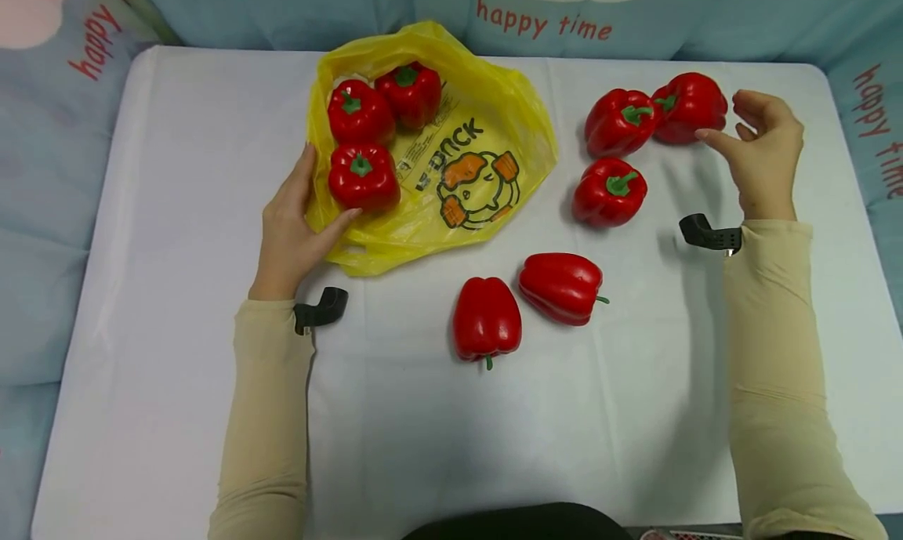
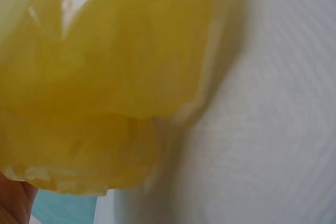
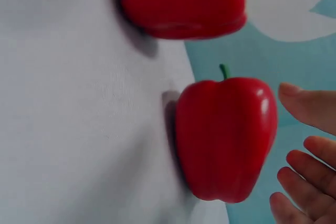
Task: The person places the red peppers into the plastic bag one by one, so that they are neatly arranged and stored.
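My left hand [image 1: 292,219] grips the left side of a yellow plastic bag [image 1: 494,93], its thumb at the front rim beside a red bell pepper [image 1: 363,177]. Two more bell peppers stand behind that one in the bag, stems up. In the left wrist view, yellow plastic [image 2: 105,66] covers much of the picture and hides most of the hand. At the back right, my right hand [image 1: 769,144] holds nothing. Its spread thumb and fingers are close beside the rightmost bell pepper [image 1: 694,109]; the right wrist view shows them reaching toward a pepper [image 3: 226,140].
Left of the rightmost pepper lies another bell pepper [image 1: 614,125], with one [image 1: 609,193] in front of it. Nearer the middle lie two more, one pepper [image 1: 487,320] and one [image 1: 562,288]. Blue printed fabric [image 1: 423,15] borders the white table [image 1: 176,172].
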